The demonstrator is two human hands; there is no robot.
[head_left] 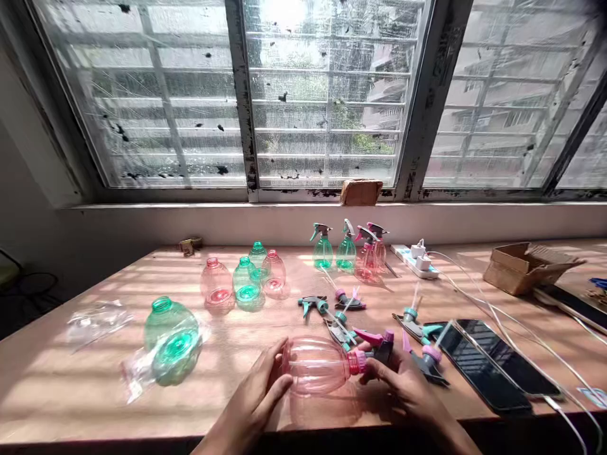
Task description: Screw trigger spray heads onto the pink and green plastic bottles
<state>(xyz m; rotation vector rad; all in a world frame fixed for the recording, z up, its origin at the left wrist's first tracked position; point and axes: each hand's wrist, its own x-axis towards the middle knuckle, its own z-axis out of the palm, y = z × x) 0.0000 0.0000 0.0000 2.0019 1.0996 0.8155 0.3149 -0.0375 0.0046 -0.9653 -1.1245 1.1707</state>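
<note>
A clear pink plastic bottle (315,365) lies on its side near the table's front edge. My left hand (258,395) cups its base, fingers curled round it. My right hand (408,392) pinches a pink and black spray trigger head (377,344) at the bottle's neck. Just beyond the hands lie several loose trigger heads (339,309) in teal and pink. Another trigger head (429,360) lies right of my right hand.
A green bottle (171,341) lies on plastic wrap at the left. Capless pink and green bottles (244,278) stand mid-table; assembled spray bottles (351,249) stand at the back. Two phones (493,363), a power strip (417,259) with cables and a cardboard box (521,265) lie right.
</note>
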